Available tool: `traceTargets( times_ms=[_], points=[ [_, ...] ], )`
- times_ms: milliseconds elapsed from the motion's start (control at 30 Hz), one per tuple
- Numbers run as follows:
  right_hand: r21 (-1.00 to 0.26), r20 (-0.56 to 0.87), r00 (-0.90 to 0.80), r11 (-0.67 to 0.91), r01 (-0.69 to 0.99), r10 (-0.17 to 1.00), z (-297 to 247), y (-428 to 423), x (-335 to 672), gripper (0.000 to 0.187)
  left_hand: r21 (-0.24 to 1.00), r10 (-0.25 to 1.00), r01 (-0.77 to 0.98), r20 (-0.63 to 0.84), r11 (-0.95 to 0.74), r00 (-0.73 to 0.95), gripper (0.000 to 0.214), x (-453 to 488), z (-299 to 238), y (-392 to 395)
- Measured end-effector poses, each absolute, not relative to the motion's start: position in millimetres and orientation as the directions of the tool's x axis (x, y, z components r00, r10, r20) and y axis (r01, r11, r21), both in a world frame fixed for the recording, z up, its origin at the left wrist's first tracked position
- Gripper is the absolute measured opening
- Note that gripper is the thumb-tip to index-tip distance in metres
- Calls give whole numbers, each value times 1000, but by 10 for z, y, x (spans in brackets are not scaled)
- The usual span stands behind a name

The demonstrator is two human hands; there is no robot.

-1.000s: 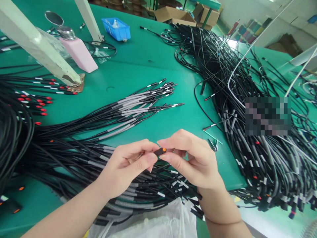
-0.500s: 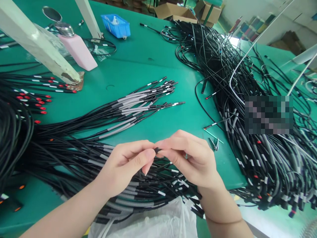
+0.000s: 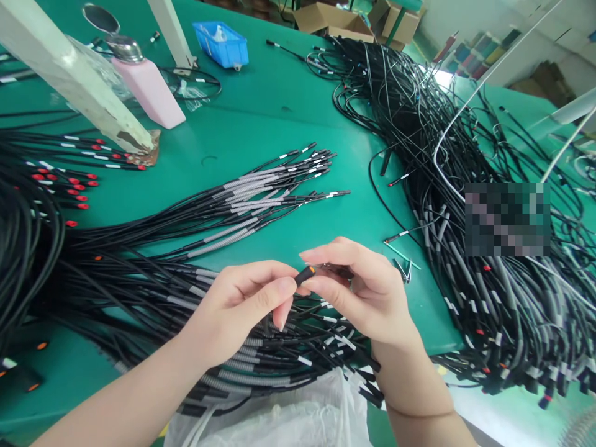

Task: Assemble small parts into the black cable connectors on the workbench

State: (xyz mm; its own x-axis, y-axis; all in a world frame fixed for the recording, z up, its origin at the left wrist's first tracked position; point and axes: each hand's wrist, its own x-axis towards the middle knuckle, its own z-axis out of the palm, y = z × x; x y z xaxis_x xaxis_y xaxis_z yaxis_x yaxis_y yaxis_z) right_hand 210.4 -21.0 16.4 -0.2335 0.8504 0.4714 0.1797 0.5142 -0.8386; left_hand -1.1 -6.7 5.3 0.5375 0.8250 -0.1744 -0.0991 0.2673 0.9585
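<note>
Pinched between the thumb and forefinger of my left hand (image 3: 251, 304) is a black cable connector (image 3: 305, 275) whose orange end points up and to the right. My right hand (image 3: 361, 288) is just right of it, thumb tip close to the connector and index finger lifted away from the thumb. A small dark, partly shiny thing (image 3: 338, 269) shows within the curled right fingers; most of it is hidden. Below both hands lie black cables (image 3: 265, 379) with grey ribbed sleeves and white labels.
A second cable bunch (image 3: 261, 186) fans across the green table (image 3: 279, 130). At right is a large cable heap (image 3: 419, 124). Small clippers (image 3: 404, 270) lie near it. A pink bottle (image 3: 151, 93), a blue bin (image 3: 221, 46) and a white post (image 3: 79, 81) stand at upper left.
My right index finger and thumb have parted from the connector, uncovering its orange end and the dark thing in my right hand. My left hand keeps its pinch.
</note>
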Motion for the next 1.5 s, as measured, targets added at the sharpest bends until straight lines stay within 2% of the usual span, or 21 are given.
traceTargets(
  times_ms=[200,333,467,633,833,967,1100,1333,1500],
  points=[
    [-821,508,-268,554,138,819,145,-198,2109,16,952,810,-94,-194,292,553,30,-17,65,-65],
    [-884,439,-175,459,91,881,132,-229,2117,14,926,809,-163,-200,341,553,26,-3,92,-53],
    [-925,359,-42,362,115,932,153,-258,2119,14,883,799,-203,-259,424,542,21,21,107,-40],
    [-955,286,-39,288,78,958,188,-251,2103,13,874,787,-182,-291,450,544,23,31,107,-37],
    [-948,291,-192,310,76,937,171,-243,2123,17,859,788,-230,-272,457,552,19,36,93,-52],
    [-945,280,-217,309,111,935,173,-240,2126,17,852,796,-255,-265,458,544,15,52,108,-63],
    [-932,305,-235,340,126,923,164,-226,2127,16,883,798,-196,-265,426,541,14,41,102,-80],
    [-847,452,-253,501,177,855,146,-184,2128,11,926,805,-150,-213,347,554,19,19,63,-77],
    [-806,510,-276,565,178,815,166,-163,2124,14,926,792,-140,-214,351,572,24,13,88,-74]
  ],
)
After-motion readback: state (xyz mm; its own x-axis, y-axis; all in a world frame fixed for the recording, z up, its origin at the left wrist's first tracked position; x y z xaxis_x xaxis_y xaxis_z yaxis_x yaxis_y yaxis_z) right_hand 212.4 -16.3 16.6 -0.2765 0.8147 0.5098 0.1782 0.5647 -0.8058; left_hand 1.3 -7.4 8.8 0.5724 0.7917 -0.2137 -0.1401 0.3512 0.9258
